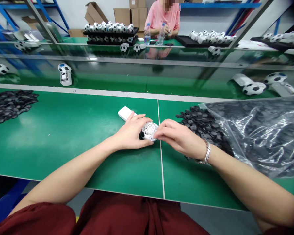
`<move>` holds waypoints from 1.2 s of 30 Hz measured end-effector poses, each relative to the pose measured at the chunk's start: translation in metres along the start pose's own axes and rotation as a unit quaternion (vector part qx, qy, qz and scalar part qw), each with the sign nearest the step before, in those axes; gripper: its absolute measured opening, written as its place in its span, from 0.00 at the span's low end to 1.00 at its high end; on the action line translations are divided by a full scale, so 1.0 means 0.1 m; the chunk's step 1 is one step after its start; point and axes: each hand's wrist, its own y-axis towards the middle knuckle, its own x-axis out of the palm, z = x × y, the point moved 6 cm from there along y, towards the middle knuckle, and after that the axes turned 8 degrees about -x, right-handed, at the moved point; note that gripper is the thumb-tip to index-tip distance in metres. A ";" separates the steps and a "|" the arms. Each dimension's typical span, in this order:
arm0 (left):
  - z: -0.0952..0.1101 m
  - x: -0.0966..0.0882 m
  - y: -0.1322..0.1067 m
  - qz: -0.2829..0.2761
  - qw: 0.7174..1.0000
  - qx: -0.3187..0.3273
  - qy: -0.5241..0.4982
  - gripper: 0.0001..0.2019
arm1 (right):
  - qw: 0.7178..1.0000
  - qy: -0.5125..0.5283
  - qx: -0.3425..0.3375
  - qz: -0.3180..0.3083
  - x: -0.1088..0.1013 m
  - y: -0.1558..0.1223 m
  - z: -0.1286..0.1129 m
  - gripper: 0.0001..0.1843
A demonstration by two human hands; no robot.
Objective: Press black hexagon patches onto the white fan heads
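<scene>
On the green tabletop, a white soccer-ball-shaped device (150,130) lies with its openwork round face upward. Its white rectangular handle (125,113) sticks out to the upper left. My left hand (131,132) is closed around the ball part, fingers over the top and thumb along the near edge. At the right rim of the ball, the fingertips of my right hand (178,137) are pinched together and touch it. Whatever they hold, if anything, is hidden. Right behind this hand spreads a pile of small black plastic pieces (203,125).
A clear plastic bag (264,130) covers the right side of the table. Another black pile (12,102) lies far left. Beyond a metal rail (98,91), ball devices (65,75) rest on a green belt. Across it sits a person in pink (161,16) near loaded black trays (110,34).
</scene>
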 end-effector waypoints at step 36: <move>0.02 -0.01 0.00 0.018 0.997 -0.071 -0.026 0.29 | 0.977 0.112 0.175 0.042 0.27 -0.11 0.32 0.25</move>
